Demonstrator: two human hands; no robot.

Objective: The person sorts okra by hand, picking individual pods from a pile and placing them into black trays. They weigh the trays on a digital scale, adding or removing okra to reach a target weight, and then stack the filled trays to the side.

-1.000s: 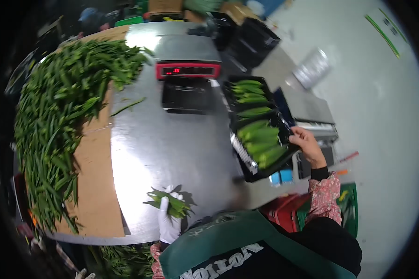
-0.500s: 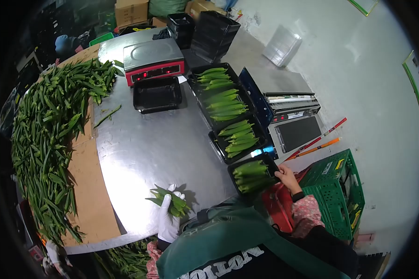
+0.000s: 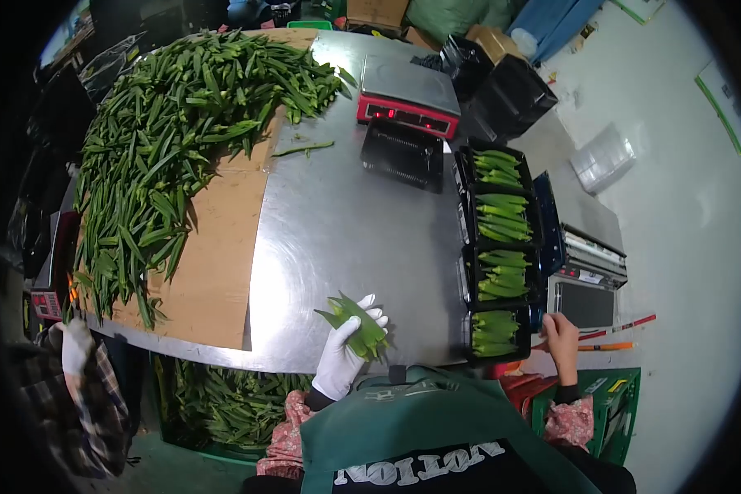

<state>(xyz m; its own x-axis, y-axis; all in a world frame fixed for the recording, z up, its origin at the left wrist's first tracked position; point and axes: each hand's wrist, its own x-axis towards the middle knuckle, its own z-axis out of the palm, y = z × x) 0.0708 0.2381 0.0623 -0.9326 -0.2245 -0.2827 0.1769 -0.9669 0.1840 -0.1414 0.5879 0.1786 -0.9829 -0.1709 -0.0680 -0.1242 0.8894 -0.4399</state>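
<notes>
My left hand (image 3: 340, 360), in a white glove, is closed round several okra pods (image 3: 356, 328) above the metal table's front edge. My bare right hand (image 3: 558, 340) is just right of the nearest black tray of okra (image 3: 495, 333); its fingers are bent, and whether they hold anything is unclear. Trays with okra stand in a column on the table's right side. Beside the red scale (image 3: 407, 97) lies an unfilled black tray (image 3: 402, 155).
A large okra pile (image 3: 165, 140) covers cardboard (image 3: 214, 247) at the left. A co-worker's gloved hand (image 3: 76, 346) is at the lower left. A wrapping machine (image 3: 584, 280) stands right, green crates (image 3: 609, 412) below it. More okra (image 3: 230, 407) fills a crate beneath the table.
The view has turned, shifting the table contents. My right hand has come off the nearest okra tray, which now lines up with the others. My left hand still holds its okra.
</notes>
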